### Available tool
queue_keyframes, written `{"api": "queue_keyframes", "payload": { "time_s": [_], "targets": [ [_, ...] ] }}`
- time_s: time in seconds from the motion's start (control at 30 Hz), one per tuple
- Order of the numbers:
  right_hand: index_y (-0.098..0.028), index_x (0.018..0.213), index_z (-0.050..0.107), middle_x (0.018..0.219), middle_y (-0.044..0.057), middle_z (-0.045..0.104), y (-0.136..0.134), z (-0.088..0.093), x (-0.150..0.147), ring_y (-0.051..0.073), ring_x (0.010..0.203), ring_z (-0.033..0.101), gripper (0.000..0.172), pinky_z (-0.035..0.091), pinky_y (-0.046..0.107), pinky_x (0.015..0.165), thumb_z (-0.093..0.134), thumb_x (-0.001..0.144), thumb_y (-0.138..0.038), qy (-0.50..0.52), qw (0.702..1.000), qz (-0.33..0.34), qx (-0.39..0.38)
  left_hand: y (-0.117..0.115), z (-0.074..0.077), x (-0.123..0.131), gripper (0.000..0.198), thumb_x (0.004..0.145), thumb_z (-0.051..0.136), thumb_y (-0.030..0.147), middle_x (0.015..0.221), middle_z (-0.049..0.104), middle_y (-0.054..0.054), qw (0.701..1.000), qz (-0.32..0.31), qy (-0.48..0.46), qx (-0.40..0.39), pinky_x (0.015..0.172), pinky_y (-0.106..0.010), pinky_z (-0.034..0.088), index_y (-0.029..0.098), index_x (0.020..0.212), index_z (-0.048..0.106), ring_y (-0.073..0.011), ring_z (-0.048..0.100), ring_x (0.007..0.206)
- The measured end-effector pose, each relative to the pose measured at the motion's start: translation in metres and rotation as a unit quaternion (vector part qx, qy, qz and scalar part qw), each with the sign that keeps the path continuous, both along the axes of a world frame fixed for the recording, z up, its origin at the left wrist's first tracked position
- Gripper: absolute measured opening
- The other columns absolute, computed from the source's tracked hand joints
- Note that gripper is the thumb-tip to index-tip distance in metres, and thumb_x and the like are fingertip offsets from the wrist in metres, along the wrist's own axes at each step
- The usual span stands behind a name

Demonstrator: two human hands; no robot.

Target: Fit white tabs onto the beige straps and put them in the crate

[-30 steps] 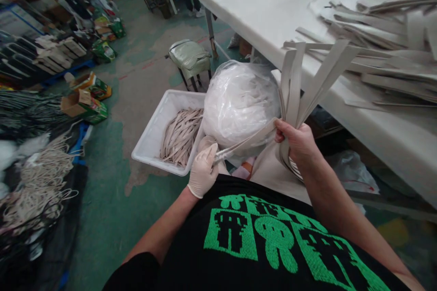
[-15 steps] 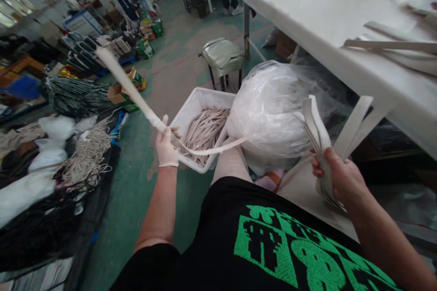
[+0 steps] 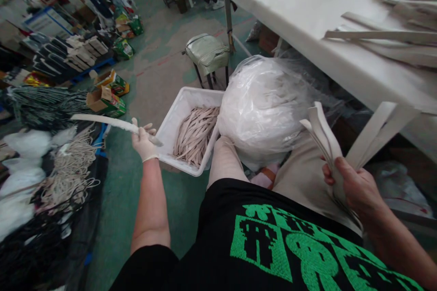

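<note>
My left hand (image 3: 145,142), in a pale glove, is closed on a long whitish fabric strip (image 3: 102,119). One end of the strip sticks out to the left, and a short end shows past the fingers on the right. Just right of this hand stands a white plastic bin (image 3: 170,118) with many beige strips (image 3: 196,136) lying in it. My bare right hand (image 3: 357,184) grips a folded bundle of wide off-white strips (image 3: 322,129) above my right thigh. The bundle's ends fan out upward on both sides of the hand.
A big clear plastic bag (image 3: 262,109) of white material sits against the bin. More strips (image 3: 382,36) lie on the white table (image 3: 283,4) at right. A padded stool (image 3: 207,52) stands behind the bin. Piled cords (image 3: 73,168) and small cartons (image 3: 105,100) are at left.
My left hand has moved left with its strip, which has swung down from a steep slant to nearly level. The right hand still holds the bundle. The view has shifted slightly.
</note>
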State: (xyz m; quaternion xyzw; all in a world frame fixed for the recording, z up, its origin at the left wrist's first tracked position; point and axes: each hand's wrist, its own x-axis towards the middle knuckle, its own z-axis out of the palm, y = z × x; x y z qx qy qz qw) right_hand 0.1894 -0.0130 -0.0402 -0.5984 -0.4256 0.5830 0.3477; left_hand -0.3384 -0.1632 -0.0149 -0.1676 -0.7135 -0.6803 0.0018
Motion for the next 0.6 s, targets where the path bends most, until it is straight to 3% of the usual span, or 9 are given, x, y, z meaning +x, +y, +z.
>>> {"api": "queue_keyframes", "payload": {
  "time_s": [0.1,0.2,0.27,0.3,0.37,0.43,0.47,0.53,0.6],
  "targets": [
    [-0.018,0.074,0.068,0.057,0.004,0.054,-0.003,0.004,0.001,0.015,0.046,0.044,0.043,0.031,0.032,0.046,0.074,0.073,-0.061,0.017,1.0,0.013,0.009,0.009,-0.017,-0.009,0.055,0.094,0.046,0.042,0.105,0.069,-0.01,0.975,0.0,0.025,-0.222,0.076,-0.026,0.052,0.02,0.145,0.044,-0.0143,0.066,0.079],
    [-0.017,0.064,0.063,0.054,0.002,0.053,-0.009,0.007,0.0,0.013,0.044,0.043,0.047,0.032,0.03,0.045,0.074,0.071,-0.062,0.021,0.999,0.038,0.018,0.034,-0.021,-0.018,0.053,0.077,0.069,0.045,0.107,0.071,-0.019,0.888,-0.072,0.049,-0.452,0.09,-0.045,0.05,0.014,0.119,0.066,-0.035,0.065,0.106],
    [-0.017,0.055,0.057,0.051,0.001,0.051,-0.013,0.007,-0.001,0.011,0.042,0.042,0.05,0.031,0.028,0.044,0.078,0.066,-0.061,0.011,0.999,0.047,0.024,0.058,-0.021,-0.007,0.053,0.068,0.077,0.043,0.115,0.069,-0.024,0.836,-0.124,0.1,-0.525,0.098,-0.056,0.044,0.012,0.111,0.07,-0.0449,0.058,0.118],
    [-0.018,0.052,0.054,0.049,0.0,0.049,-0.015,0.007,-0.002,0.011,0.042,0.041,0.05,0.031,0.028,0.044,0.079,0.065,-0.06,0.003,0.998,0.054,0.027,0.071,-0.022,0.006,0.053,0.07,0.075,0.041,0.121,0.067,-0.025,0.825,-0.151,0.131,-0.529,0.102,-0.058,0.041,0.012,0.114,0.07,-0.0449,0.056,0.122],
    [-0.018,0.051,0.053,0.045,0.0,0.047,-0.02,0.007,-0.004,0.011,0.042,0.041,0.05,0.032,0.027,0.044,0.076,0.068,-0.059,-0.009,0.996,0.08,0.031,0.091,-0.023,0.048,0.048,0.079,0.067,0.039,0.129,0.065,-0.02,0.848,-0.234,0.154,-0.449,0.108,-0.054,0.039,0.015,0.12,0.068,-0.0381,0.056,0.125],
    [-0.018,0.052,0.055,0.045,0.0,0.048,-0.024,0.007,-0.004,0.012,0.043,0.042,0.051,0.035,0.027,0.046,0.07,0.075,-0.061,-0.014,0.992,0.117,0.041,0.103,-0.024,0.106,0.041,0.085,0.061,0.041,0.126,0.068,-0.013,0.873,-0.359,0.094,-0.316,0.11,-0.046,0.04,0.018,0.117,0.07,-0.0294,0.06,0.122],
    [-0.017,0.053,0.057,0.045,0.0,0.049,-0.026,0.008,-0.003,0.012,0.043,0.044,0.051,0.036,0.027,0.047,0.067,0.078,-0.061,-0.014,0.99,0.133,0.045,0.106,-0.024,0.139,0.041,0.084,0.063,0.045,0.123,0.07,-0.011,0.865,-0.426,0.041,-0.263,0.111,-0.044,0.04,0.019,0.115,0.071,-0.027,0.061,0.12],
    [-0.016,0.056,0.06,0.047,0.002,0.052,-0.029,0.01,-0.001,0.013,0.045,0.047,0.052,0.037,0.027,0.049,0.064,0.082,-0.062,-0.011,0.985,0.166,0.043,0.107,-0.023,0.204,0.05,0.079,0.069,0.051,0.117,0.073,-0.01,0.817,-0.529,-0.12,-0.194,0.108,-0.043,0.044,0.018,0.118,0.07,-0.0253,0.065,0.113],
    [-0.015,0.059,0.062,0.05,0.002,0.054,-0.032,0.011,0.003,0.013,0.046,0.049,0.052,0.038,0.027,0.049,0.062,0.084,-0.061,-0.006,0.98,0.198,0.036,0.103,-0.022,0.262,0.06,0.076,0.072,0.055,0.114,0.074,-0.011,0.738,-0.603,-0.268,-0.137,0.105,-0.043,0.048,0.018,0.122,0.068,-0.0254,0.068,0.107]
  ]
}}
